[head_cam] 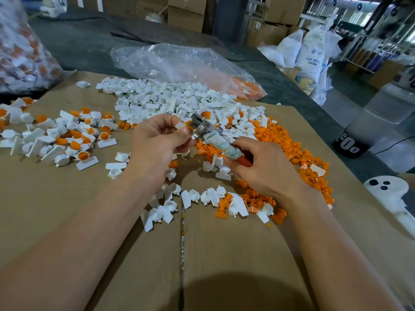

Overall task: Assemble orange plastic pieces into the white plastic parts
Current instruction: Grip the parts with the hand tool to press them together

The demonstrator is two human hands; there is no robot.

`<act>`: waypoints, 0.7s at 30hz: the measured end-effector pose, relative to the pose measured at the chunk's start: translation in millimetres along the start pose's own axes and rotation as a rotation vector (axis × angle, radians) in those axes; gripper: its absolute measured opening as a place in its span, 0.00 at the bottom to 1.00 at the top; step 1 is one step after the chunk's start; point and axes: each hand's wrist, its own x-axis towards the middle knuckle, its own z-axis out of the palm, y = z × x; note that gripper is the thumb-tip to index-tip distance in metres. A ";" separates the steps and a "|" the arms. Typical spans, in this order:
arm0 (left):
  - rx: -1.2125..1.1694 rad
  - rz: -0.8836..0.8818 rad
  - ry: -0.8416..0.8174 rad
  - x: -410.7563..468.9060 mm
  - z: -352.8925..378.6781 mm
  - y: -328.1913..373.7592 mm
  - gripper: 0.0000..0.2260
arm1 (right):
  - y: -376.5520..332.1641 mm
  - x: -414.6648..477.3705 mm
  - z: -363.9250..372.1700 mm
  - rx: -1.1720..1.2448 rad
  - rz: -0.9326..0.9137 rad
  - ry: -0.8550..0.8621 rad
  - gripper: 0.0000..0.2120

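My left hand (155, 142) pinches a white plastic part (180, 125) with an orange piece (188, 124) at its end. My right hand (260, 167) grips a tool by its cloth-wrapped, red-tipped handle (229, 149); its metal head (201, 126) touches the orange piece. A heap of white parts (170, 97) lies behind my hands. Loose orange pieces (283, 142) are piled to the right. Joined white-and-orange parts (74, 135) lie spread at the left.
Everything lies on a cardboard sheet (67, 209) with a seam down the middle. A clear plastic bag (179, 63) holding orange pieces lies at the back, another full bag (20, 52) at far left. Boxes and white sacks (310, 52) stand beyond the table.
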 end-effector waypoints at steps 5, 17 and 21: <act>0.020 0.000 0.027 -0.2 -1.4 -1.2 0.11 | -3.1 0.9 2.4 -0.001 0.017 -0.017 0.09; 0.001 -0.044 0.077 0.5 -3.3 0.4 0.12 | -7.5 0.7 8.0 -0.065 0.022 0.038 0.10; -0.021 -0.078 0.061 0.0 -1.7 1.7 0.11 | -4.0 0.8 10.5 -0.071 0.012 0.062 0.11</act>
